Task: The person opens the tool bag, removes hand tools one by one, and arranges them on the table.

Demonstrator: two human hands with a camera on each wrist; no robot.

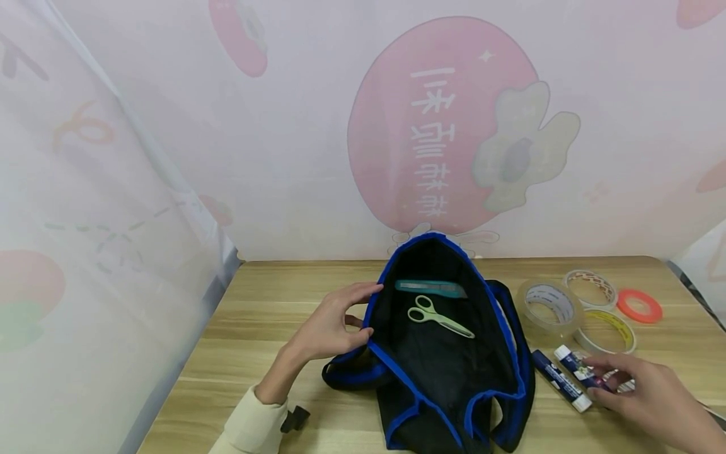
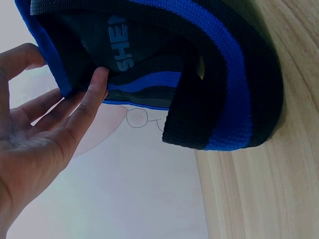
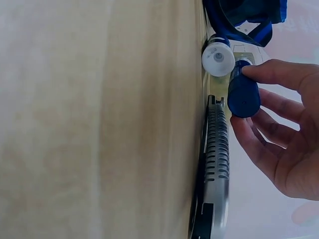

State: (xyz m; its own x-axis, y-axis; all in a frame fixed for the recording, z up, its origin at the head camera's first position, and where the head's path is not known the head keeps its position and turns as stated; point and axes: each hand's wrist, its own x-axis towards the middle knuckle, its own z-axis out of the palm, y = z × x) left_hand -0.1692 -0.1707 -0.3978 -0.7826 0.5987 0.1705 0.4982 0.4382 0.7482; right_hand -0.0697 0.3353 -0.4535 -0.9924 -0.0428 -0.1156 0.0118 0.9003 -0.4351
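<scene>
A black cloth bag [image 1: 448, 366] with blue trim lies gaping on the table. My left hand [image 1: 334, 321] pinches its left rim, with thumb and fingers at the blue edge [image 2: 47, 55]. Inside the bag are pale green scissors [image 1: 428, 313] and a long, slim teal object [image 1: 431, 288]. At the right, my right hand [image 1: 652, 388] pinches a dark blue glue stick [image 3: 243, 94], which appears raised slightly off the table. A second glue stick [image 1: 561, 381] with a white end lies beside it, between bag and hand. A silver ribbed tool [image 3: 217, 144] is partly hidden by my right hand in the head view.
Behind the glue sticks lie a wide clear tape roll [image 1: 550, 306], two narrower rolls, one with a yellow core [image 1: 609, 331], and a red-orange tape ring [image 1: 639, 306]. The bag's strap [image 2: 244, 74] loops out at the left. A printed cloth [image 1: 283, 157] hangs behind the table.
</scene>
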